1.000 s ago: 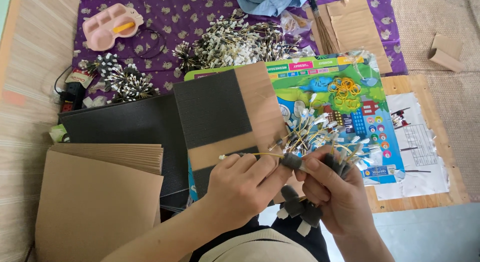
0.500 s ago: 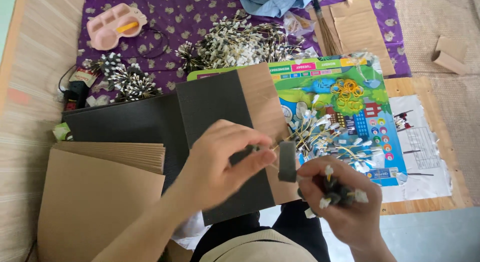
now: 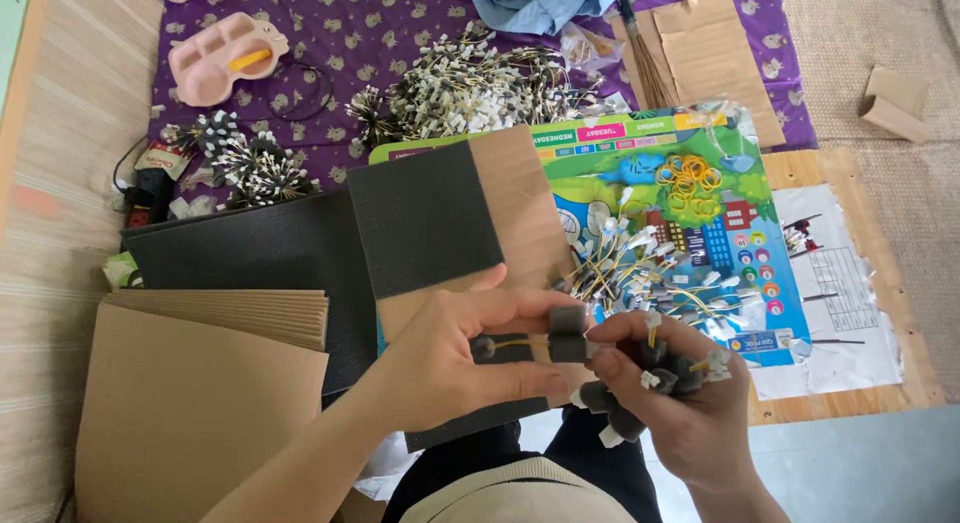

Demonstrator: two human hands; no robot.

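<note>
While my left hand [image 3: 455, 358] pinches the short yellow wire with dark foam blocks on its ends [image 3: 520, 343], I've got it stretched level in front of me — long axis running straight left to right, one small block at my fingertips, the bigger grey block [image 3: 567, 333] at the far end, touching my right thumb. My right hand [image 3: 680, 403] is clenched around a bunch of finished wired foam pieces [image 3: 655, 378], white tips and dark blocks poking out between the fingers, and its thumb and forefinger meet the grey block from the right. So the wire bridges both hands; the left carries it, the right is just at its end.

Right behind my knuckles lies the tan cardboard sheet with a square of black foam stuck on it [image 3: 430, 218], and beside that, to the right, the loose heap of yellow-wired white connectors [image 3: 630, 273] sits on a brightly coloured children's picture board [image 3: 700, 213] — near my right hand, nearer than to the left. A few yellow rubber bands [image 3: 688, 178] rest on the board further up.

To the left, a stack of plain brown cardboard sheets [image 3: 190, 383] and a large black foam sheet [image 3: 240, 253]. Further out, on the purple patterned cloth [image 3: 340, 33], a big mound of the same connectors [image 3: 470, 83], smaller bundles [image 3: 245, 158], and a pink car-shaped plastic tray [image 3: 225, 53].
</note>
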